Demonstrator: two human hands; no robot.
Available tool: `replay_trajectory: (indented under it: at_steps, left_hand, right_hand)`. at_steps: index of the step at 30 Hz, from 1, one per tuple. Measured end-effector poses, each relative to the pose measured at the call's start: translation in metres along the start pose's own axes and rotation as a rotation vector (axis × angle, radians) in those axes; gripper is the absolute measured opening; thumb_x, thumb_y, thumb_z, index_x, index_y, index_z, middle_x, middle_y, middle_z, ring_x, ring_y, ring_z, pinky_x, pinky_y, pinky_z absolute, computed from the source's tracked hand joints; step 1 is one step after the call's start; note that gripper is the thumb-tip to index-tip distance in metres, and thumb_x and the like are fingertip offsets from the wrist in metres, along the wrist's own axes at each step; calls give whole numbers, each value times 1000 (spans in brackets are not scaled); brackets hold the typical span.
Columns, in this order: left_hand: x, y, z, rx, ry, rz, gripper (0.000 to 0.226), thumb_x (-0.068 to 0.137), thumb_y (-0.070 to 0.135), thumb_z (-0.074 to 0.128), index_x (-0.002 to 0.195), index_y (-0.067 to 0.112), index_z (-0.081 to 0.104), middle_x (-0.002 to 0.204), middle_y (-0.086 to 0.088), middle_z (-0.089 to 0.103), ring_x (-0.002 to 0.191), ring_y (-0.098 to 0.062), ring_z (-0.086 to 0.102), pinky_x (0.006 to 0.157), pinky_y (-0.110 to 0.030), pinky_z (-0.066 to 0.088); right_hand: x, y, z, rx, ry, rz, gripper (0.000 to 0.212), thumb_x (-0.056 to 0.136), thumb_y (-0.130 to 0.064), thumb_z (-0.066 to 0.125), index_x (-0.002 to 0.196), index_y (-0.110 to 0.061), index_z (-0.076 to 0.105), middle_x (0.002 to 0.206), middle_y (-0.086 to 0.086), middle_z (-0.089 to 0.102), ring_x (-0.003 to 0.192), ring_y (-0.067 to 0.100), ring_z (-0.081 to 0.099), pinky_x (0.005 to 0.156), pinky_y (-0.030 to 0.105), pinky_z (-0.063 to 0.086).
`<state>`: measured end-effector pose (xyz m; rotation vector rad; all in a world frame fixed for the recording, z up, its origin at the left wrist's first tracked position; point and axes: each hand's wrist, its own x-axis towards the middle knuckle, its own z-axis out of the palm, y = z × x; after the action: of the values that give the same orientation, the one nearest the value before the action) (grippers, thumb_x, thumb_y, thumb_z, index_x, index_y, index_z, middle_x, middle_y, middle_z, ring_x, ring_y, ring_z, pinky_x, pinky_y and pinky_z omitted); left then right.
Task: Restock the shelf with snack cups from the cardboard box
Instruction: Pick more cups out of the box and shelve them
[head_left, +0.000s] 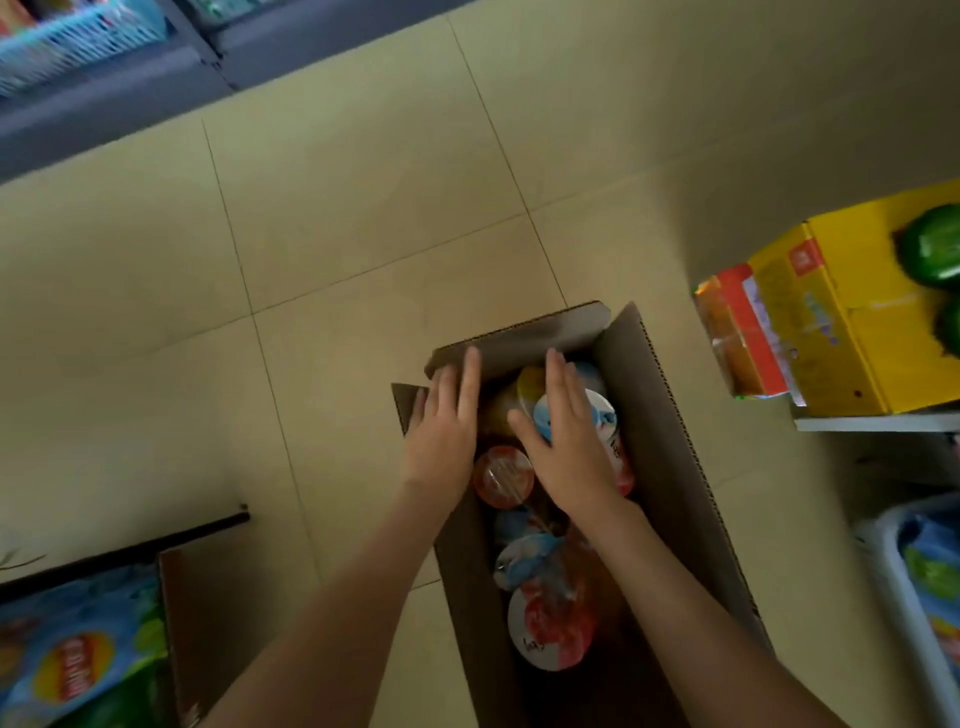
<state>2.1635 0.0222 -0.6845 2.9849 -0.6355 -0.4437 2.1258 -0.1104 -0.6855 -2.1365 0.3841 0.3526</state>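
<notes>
Bottom left: brown carton (208, 623) of blue snack bags (78, 660). Centre, on the floor: open brown cardboard box (670, 441) holding foil-lidded snack cups (550, 629). Left hand (444, 426) flat on its flap, fingers straight. Right hand (566, 441) open, palm down on the blue-white-lidded cup (602, 415).

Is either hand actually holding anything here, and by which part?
Nothing looks gripped. The left hand lies flat on the brown cardboard box's flap; the right hand rests open on a blue-and-white snack cup's lid.

Nothing legible anywhere. Blurred beyond reading: logo on the blue bag (72, 675), red mark on the yellow box (831, 322), scrawl on a snack cup lid (540, 642).
</notes>
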Motion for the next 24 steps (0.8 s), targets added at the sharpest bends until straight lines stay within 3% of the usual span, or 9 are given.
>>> replay_trajectory:
  at_steps: [2, 5, 7, 10, 14, 17, 20, 24]
  left_hand:
    - [-2, -7, 6, 26, 72, 183, 95, 78, 6, 59, 148, 18, -5, 153, -21, 20, 137, -35, 31, 103, -53, 37]
    - [1, -14, 16, 261, -292, 127, 97, 90, 22, 54, 143, 26, -26, 153, -8, -29, 144, -26, -15, 113, -59, 9]
    - [4, -19, 24, 368, -376, 73, 95, 90, 36, 52, 144, 27, -27, 150, -6, -35, 141, -26, -24, 110, -65, -1]
    - [3, -26, 41, 297, -342, -19, 93, 90, 52, 43, 141, 29, -32, 151, -2, -34, 141, -36, -20, 106, -67, -9]
    - [10, -32, 51, 255, -293, -107, 87, 91, 59, 34, 136, 34, -36, 144, 6, -43, 141, -45, -2, 106, -69, 0]
    - [25, -26, 56, 261, -312, -181, 85, 91, 61, 33, 140, 34, -32, 147, 6, -40, 138, -50, 8, 104, -70, 5]
    - [27, -12, 56, 296, -312, -201, 85, 92, 55, 36, 142, 31, -29, 150, 1, -35, 137, -54, -5, 102, -71, -6]
    - [21, -3, 52, 341, -277, -146, 85, 93, 44, 42, 145, 26, -23, 154, -11, -26, 138, -50, -15, 103, -67, -13]
  right_hand:
    - [11, -5, 2, -3, -26, -55, 70, 98, -38, 43, 151, -27, -1, 159, -9, -1, 145, 7, -4, 114, 29, 9]
    - [22, 0, 16, -139, -75, -36, 60, 99, -24, 42, 151, -20, 11, 158, -1, 12, 145, 12, 6, 116, 30, 14]
    - [26, 10, 26, -353, -97, 1, 59, 99, -21, 40, 151, -14, 13, 157, 6, 17, 145, 19, 10, 117, 32, 10]
    - [38, 37, 44, -754, -98, -10, 61, 99, -26, 36, 150, -5, 10, 157, 11, 15, 146, 25, 2, 117, 42, -9]
    - [61, 56, 70, -1007, -117, -72, 55, 100, -19, 29, 148, 0, 12, 157, 16, 13, 146, 29, -5, 99, 61, -28]
    - [75, 61, 83, -1079, -95, -126, 47, 98, -13, 29, 143, 0, 31, 152, 19, 26, 145, 30, 7, 100, 63, -26]
    - [79, 60, 87, -1067, -80, -28, 43, 97, -15, 33, 137, -2, 43, 147, 19, 36, 144, 29, 12, 106, 55, -19]
    - [74, 56, 82, -1005, -55, 40, 35, 96, -28, 41, 125, -17, 58, 142, 11, 45, 144, 28, 14, 107, 55, -20]
